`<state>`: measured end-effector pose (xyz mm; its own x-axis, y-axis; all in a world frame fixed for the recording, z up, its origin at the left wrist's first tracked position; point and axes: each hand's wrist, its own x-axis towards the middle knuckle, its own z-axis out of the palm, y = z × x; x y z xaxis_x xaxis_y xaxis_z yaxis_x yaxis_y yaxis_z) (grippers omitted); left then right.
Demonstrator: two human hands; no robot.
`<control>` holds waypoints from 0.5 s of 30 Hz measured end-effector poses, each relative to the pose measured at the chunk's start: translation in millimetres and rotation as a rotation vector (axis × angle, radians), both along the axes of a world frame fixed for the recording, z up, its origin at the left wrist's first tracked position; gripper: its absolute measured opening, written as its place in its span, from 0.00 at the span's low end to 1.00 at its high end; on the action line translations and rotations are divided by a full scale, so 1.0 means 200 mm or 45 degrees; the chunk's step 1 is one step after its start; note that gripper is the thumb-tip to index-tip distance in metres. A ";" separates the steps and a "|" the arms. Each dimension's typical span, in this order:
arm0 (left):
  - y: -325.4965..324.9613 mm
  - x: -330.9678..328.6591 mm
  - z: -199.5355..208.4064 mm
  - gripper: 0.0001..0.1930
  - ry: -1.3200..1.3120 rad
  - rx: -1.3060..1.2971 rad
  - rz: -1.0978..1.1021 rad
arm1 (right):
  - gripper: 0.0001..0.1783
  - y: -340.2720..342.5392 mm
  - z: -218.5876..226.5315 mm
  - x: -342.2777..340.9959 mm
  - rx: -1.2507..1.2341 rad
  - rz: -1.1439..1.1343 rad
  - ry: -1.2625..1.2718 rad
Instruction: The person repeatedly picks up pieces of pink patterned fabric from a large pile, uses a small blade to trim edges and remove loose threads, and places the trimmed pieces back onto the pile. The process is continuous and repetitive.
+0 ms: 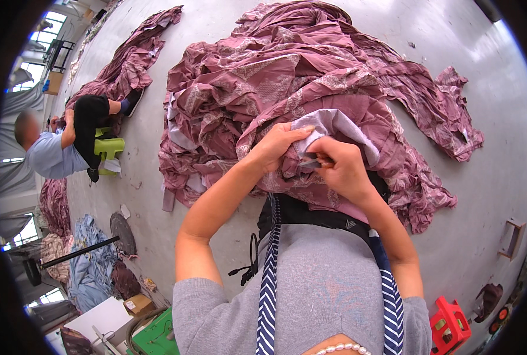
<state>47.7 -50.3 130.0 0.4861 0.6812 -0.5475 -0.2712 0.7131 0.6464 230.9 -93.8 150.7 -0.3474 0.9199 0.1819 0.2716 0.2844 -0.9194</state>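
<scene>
A large heap of dusty-pink patterned fabric (263, 77) spreads from my lap over the floor ahead. My left hand (274, 147) is closed on the edge of this fabric, thumb on top, where its pale underside (340, 125) is folded over. Close beside it, my right hand (343, 170) grips a small dark metal cutting tool that looks like thread snips (311, 162). The tool's pointed end lies near the fabric edge between my two hands. My right-hand fingers partly cover its handle.
At the left a person (59, 145) sits on a green stool (108, 148) with more pink fabric. Blue cloth (92, 260) lies piled at lower left, near a green box (157, 334). A red stool (449, 325) stands at lower right.
</scene>
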 end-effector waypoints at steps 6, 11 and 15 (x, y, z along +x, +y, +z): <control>-0.01 0.00 0.03 0.11 0.107 -0.052 0.060 | 0.07 0.02 -0.01 0.09 -0.515 -0.103 0.478; 0.00 -0.01 0.02 0.11 0.060 -0.048 0.035 | 0.14 -0.01 0.03 0.11 0.129 -0.221 -0.129; 0.00 0.00 0.02 0.10 0.049 -0.068 0.110 | 0.17 -0.04 0.01 0.10 0.432 -0.116 -0.300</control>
